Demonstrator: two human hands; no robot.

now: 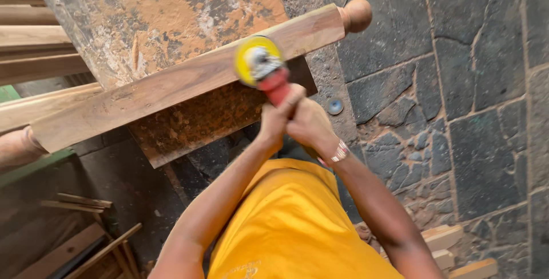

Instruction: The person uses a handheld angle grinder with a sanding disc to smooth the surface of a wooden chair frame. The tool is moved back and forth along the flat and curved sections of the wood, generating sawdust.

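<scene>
A red angle grinder (273, 80) with a yellow sanding disc (255, 59) rests against the edge of a long wooden post (183, 84) that has a turned round knob (357, 15) at its far end. The post lies on a rusty, stained metal table (154, 10). My left hand (277, 116) and my right hand (309, 123) are both wrapped around the grinder's body, close together below the disc. A bracelet sits on my right wrist (339, 153).
Dark stone paving (469, 113) covers the ground on the right, with a small round disc (335, 106) lying on it. Wood offcuts (452, 250) lie at the lower right, loose slats (80, 227) at the lower left, and stacked timber (34, 44) at the upper left.
</scene>
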